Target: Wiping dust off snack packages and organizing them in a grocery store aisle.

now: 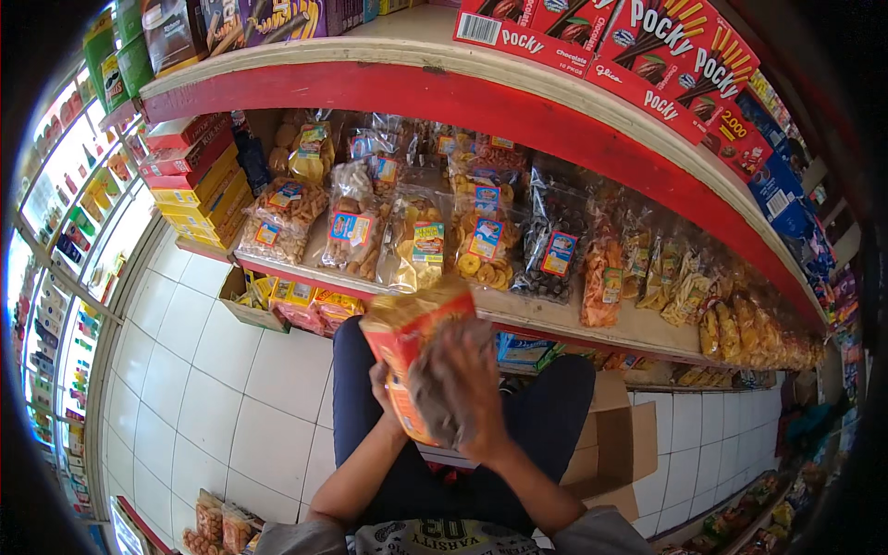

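Above my lap I hold a red and gold snack packet (pixel 388 333), tilted, its shiny top end towards the shelf. My left hand (pixel 383 392) grips its lower left side. A crumpled grey-brown cloth (pixel 444 388) is in my right hand (pixel 475 392), pressed against the packet's face; the hand is slightly blurred. Part of the packet's front is hidden behind the cloth and fingers. Just beyond the packet, clear bags of banana chips (pixel 485 253) and pale yellow chips (pixel 414 250) stand in a row on the wooden shelf (pixel 527 309).
A red-edged upper shelf (pixel 430 90) overhangs the bags and carries Pocky boxes (pixel 534 35). An opened cardboard box (pixel 614 444) sits on the tiled floor by my right knee. At left are stacked boxes (pixel 201 201), a low carton of packets (pixel 250 302) and a glass-fronted display case (pixel 69 229).
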A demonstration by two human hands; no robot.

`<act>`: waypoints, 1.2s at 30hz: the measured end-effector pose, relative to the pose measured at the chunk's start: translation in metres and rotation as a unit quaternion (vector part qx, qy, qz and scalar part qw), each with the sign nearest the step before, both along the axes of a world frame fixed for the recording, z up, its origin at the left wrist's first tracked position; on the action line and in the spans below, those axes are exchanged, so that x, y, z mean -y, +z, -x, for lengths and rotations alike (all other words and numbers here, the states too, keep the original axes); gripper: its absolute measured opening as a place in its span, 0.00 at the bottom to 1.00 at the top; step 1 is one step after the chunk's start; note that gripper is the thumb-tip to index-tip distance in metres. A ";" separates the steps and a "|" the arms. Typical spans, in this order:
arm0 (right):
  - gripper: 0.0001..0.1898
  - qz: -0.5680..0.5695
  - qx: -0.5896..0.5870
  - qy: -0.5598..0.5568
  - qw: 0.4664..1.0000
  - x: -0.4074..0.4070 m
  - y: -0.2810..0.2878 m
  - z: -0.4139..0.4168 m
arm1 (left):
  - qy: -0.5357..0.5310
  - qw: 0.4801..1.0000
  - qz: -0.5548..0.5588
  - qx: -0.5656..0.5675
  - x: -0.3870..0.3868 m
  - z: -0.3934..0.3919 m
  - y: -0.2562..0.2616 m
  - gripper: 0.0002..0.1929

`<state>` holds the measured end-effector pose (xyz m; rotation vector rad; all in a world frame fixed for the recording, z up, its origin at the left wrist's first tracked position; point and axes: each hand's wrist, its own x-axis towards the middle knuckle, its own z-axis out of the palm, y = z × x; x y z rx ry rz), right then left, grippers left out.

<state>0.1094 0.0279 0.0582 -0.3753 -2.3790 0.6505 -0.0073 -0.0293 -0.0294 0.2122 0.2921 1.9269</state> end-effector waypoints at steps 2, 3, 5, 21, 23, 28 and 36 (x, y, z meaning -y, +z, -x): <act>0.32 -0.005 0.037 0.022 0.999 0.026 -0.017 -0.015 | -0.023 0.985 -0.119 0.121 -0.006 0.015 0.001 0.43; 0.31 0.050 0.037 0.033 0.998 0.038 -0.021 -0.023 | 0.009 0.999 -0.051 0.002 -0.006 0.018 0.013 0.44; 0.32 0.106 0.037 0.038 0.993 0.038 -0.023 -0.028 | 0.013 0.999 -0.033 0.011 -0.009 0.014 0.012 0.45; 0.30 0.025 0.081 -0.005 0.996 0.016 -0.033 -0.053 | -0.103 0.990 -0.040 0.089 0.003 0.003 0.004 0.38; 0.27 0.346 -0.076 -0.099 0.930 -0.001 -0.050 -0.069 | -0.137 0.982 -0.059 0.112 0.005 0.006 0.005 0.37; 0.23 0.711 -0.324 -0.082 0.619 -0.010 -0.028 -0.071 | -0.029 0.994 0.102 0.015 -0.010 0.012 -0.017 0.31; 0.22 0.553 -0.303 -0.103 0.769 0.001 -0.058 -0.074 | -0.040 0.989 0.144 0.000 -0.017 0.010 0.006 0.30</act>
